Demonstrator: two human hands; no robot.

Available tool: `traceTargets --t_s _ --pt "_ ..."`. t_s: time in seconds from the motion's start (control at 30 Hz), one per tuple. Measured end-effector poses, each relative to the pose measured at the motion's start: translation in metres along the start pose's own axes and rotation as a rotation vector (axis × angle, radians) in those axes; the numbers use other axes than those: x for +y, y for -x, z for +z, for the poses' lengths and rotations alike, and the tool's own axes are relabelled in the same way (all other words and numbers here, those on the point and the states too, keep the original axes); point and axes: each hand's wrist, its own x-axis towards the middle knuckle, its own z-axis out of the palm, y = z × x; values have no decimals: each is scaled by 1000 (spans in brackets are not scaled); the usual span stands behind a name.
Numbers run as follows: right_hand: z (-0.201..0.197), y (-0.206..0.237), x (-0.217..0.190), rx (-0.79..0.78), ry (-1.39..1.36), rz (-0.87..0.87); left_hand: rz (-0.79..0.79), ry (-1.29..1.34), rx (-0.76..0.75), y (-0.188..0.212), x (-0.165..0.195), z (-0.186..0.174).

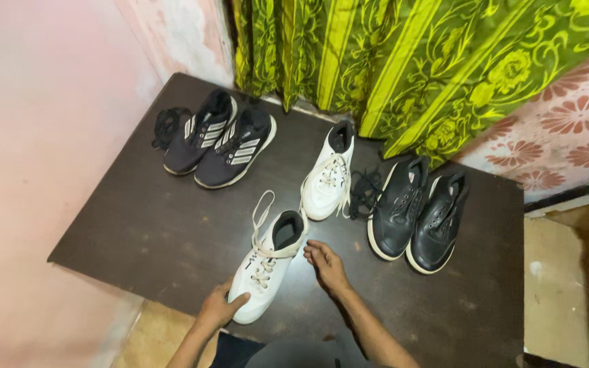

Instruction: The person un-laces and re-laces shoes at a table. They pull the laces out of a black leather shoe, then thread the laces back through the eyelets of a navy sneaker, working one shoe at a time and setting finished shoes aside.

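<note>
Currently, a white sneaker is being handled near the front edge of the dark brown desk, with its toe toward the person and its opening away. The left hand is placed on the toe of this shoe; its fingers are curled over the front part, and they seem to be pressed on it rather than closed fully around it. The right hand is laid on the desk just beside the heel side of the shoe, with the fingers loosely apart and nothing held between them. The white lace of this shoe is seen loose, and it is trailed up from the eyelets onto the desk. A second white sneaker is set further back, well laced. To the right, a pair of black shoes is seen with a black lace lying between them and the white one; at the far left, a pair of dark striped sneakers is placed with another black lace beside it. A green patterned curtain is hung behind. It is judged that the near white shoe is being steadied and positioned; for lacing, the loose lace end has to be taken by the free right hand while the shoe is kept firm.
</note>
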Motion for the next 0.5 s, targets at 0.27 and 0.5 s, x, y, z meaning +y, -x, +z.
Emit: traceTargets --t_s 0.27,0.5 --pt "32 28 -14 -38 492 -240 188 60 245 -29 57 6" --pt "48 39 -10 98 1093 -243 -82 317 502 -32 100 22"
